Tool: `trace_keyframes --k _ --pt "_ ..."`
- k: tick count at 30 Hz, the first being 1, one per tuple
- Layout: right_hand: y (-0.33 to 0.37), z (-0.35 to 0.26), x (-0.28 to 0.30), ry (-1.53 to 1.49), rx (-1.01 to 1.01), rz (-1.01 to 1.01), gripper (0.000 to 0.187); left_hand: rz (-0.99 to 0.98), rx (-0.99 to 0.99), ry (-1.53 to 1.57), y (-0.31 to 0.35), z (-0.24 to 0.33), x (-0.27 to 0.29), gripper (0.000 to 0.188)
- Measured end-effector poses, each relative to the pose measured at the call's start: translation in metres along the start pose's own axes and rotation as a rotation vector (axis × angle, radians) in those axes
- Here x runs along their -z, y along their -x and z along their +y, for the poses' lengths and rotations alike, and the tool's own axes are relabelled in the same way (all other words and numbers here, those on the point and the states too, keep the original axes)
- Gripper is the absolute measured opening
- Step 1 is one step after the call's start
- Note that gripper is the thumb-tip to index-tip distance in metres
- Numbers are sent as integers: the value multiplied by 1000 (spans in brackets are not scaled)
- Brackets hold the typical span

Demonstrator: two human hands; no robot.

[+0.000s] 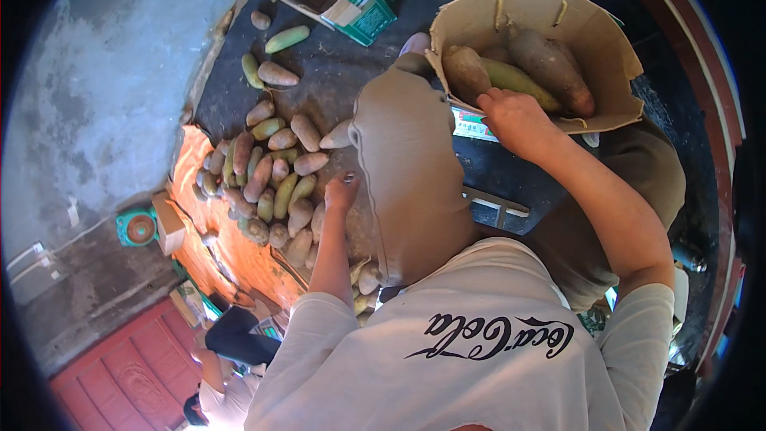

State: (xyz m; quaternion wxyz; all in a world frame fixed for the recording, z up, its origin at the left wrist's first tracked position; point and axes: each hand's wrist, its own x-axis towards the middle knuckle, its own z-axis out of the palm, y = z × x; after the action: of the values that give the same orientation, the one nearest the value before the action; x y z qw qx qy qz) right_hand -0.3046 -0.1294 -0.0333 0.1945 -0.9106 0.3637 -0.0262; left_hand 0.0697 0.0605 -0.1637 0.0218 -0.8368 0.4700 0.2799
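Between my legs stands an upright, open cardboard box [602,12] with cord handles on its far wall. Large root vegetables lie in it: a brownish one [550,68], a green one [511,80] and others partly hidden. My right hand [515,121] is closed over the box's near left rim, its fingertips beside the vegetables. Beside my left knee my left hand [341,190] is closed, fingers curled; what it holds, if anything, is hidden. Just left of it is a heap of similar roots [259,179], some green, some reddish brown and soil-covered.
Loose roots [278,73] lie beyond the heap. Green and white cartons [363,12] stand at the far side. Orange sheeting [203,223] spreads at the left, near a teal round device [137,227]. Another person [227,387] is at the lower left, by a red door [128,363].
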Motion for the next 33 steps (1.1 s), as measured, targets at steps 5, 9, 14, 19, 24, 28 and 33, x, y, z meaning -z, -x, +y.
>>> trace_keyframes --k 5,9,14,19,24,28,33 --pt "1 0 2 -59 -52 -21 17 -73 147 142 5 -2 -28 36" --pt "-1 -3 6 -61 -42 -54 19 -159 120 77 -6 -26 -67 44" --pt "1 -2 5 -53 -32 -2 13 -154 154 268 -19 -20 -83 54" --pt "-1 -7 9 -78 -33 6 14 -353 21 81 -19 -18 -109 74" --pt "3 -1 8 -67 -81 -36 14 -467 79 -148 15 28 -123 91" --pt "-1 -8 12 -62 -60 -44 15 -391 186 -172 15 23 -126 88" --pt "2 -1 7 -61 -68 -27 15 -422 165 -284 -3 18 -157 67"
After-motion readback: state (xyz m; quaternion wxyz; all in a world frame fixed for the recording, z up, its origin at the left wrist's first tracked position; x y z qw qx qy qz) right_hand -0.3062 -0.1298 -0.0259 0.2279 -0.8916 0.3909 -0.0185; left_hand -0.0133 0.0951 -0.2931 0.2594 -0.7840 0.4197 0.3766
